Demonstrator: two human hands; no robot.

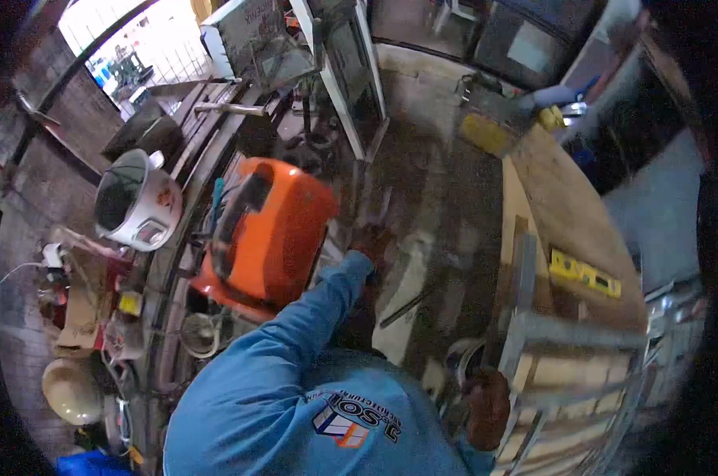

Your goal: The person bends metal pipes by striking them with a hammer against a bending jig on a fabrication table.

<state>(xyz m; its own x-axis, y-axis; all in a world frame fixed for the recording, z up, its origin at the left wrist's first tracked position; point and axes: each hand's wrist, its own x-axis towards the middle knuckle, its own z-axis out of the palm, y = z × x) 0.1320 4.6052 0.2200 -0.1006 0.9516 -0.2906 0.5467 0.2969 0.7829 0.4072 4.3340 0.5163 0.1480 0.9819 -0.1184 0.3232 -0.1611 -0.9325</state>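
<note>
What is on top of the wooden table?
A yellow level lies on the wooden table. The metal frame gripped by the right hand covers its near end.

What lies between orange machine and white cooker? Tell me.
Head view: a thin teal object and a dark bench rail separate the orange machine from the white cooker.
</note>
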